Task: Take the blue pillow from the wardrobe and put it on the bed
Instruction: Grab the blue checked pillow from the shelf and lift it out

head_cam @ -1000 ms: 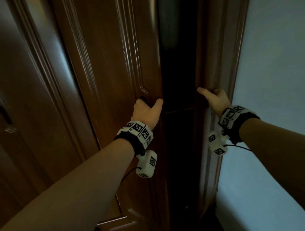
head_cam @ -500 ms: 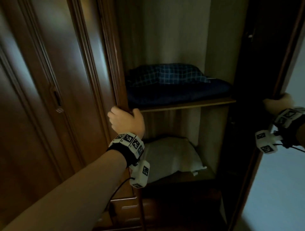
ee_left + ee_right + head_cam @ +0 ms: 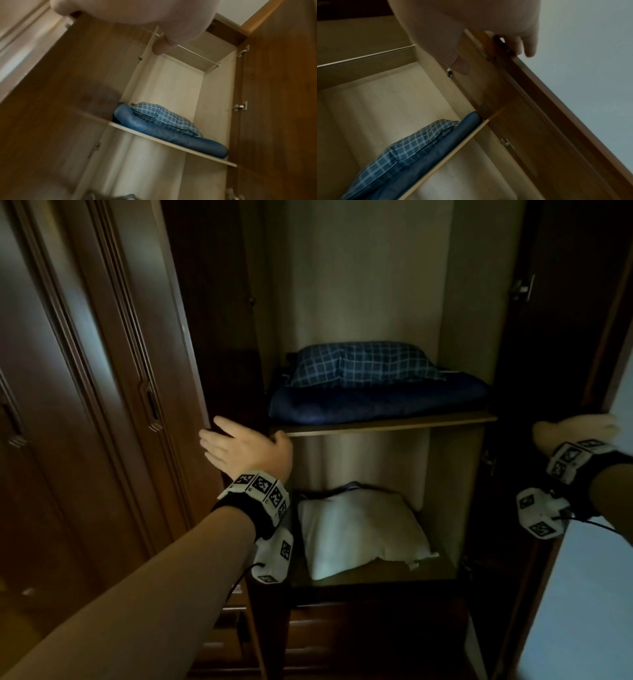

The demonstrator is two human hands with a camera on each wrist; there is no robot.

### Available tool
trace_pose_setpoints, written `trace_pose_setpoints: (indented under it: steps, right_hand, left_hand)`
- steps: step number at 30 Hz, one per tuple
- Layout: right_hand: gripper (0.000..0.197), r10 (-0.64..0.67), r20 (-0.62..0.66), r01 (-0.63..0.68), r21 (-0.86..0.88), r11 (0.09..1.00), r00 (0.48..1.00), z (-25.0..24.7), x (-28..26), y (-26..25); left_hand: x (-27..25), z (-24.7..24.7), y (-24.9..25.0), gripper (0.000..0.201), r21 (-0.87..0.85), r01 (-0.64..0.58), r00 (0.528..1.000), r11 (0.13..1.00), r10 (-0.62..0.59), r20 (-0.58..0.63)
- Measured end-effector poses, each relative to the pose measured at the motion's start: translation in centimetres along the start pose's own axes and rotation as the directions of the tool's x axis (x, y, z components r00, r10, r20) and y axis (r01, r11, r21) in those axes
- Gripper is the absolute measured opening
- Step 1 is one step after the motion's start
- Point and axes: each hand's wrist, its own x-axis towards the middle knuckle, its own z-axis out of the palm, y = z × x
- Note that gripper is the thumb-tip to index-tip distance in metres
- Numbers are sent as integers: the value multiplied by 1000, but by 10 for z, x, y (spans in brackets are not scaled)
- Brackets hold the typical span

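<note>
The wardrobe stands open. A blue checked pillow (image 3: 363, 364) (image 3: 164, 119) (image 3: 412, 146) lies on a plain dark blue folded cushion or blanket (image 3: 376, 402) (image 3: 171, 136) on the upper shelf (image 3: 394, 424). My left hand (image 3: 239, 450) (image 3: 137, 13) hovers open, fingers straight, by the edge of the left door (image 3: 137, 337), below and left of the pillow. My right hand (image 3: 575, 429) (image 3: 479, 27) grips the edge of the right door (image 3: 522, 115), thumb inside and fingers outside.
A white pillow (image 3: 359, 532) fills the lower shelf. Dark drawers (image 3: 342, 638) sit beneath it. A hanging rail (image 3: 197, 55) crosses the top of the compartment. A pale wall (image 3: 582, 594) lies right of the open door.
Both doors swung wide, uncovering the shelves and pillows. My left hand let go of the left door and its fingers straightened. My right hand moved further right with its door.
</note>
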Motion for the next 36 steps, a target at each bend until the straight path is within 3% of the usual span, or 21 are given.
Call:
trace_pose_setpoints:
  steps: [2, 3, 5, 8, 11, 17, 27, 31, 36]
  right_hand:
    - [34, 15, -155, -18, -15, 1000, 988, 6, -5, -10]
    - [32, 26, -139, -26, 1, 1000, 990, 9, -16, -15]
    - [26, 13, 20, -11, -64, 998, 1000, 7, -36, -22]
    - [47, 7, -42, -10, -83, 997, 999, 18, -34, -25]
    - [65, 10, 82, 0, -125, 992, 997, 16, -41, -35]
    - [64, -159, 238, 210, -205, 956, 958, 33, -56, -40]
    - [61, -425, 454, 547, -178, 818, 783, 108, -64, -61]
    - [51, -465, 566, 625, -118, 772, 681, 174, -49, -83]
    - [60, -579, 618, 754, -35, 655, 532, 275, -16, -112]
  left_hand:
    - [-2, 1, -2, 107, 52, -66, 998, 996, 65, 23]
    - [-5, 3, 0, 107, 71, -122, 992, 990, 120, 39]
    - [-11, 11, 4, 106, 80, -207, 977, 975, 202, 69]
    - [-14, 23, 10, 101, 90, -207, 970, 974, 193, 145]
    - [-11, 38, 9, 93, 147, -219, 955, 964, 181, 235]
    - [3, 68, 10, 75, 142, -218, 933, 965, 164, 321]
    - [32, 149, 37, 65, -30, -262, 849, 965, 245, 468]
    - [41, 208, 63, 63, -70, -257, 836, 964, 258, 484]
    - [67, 292, 83, 66, -100, -337, 801, 936, 340, 493]
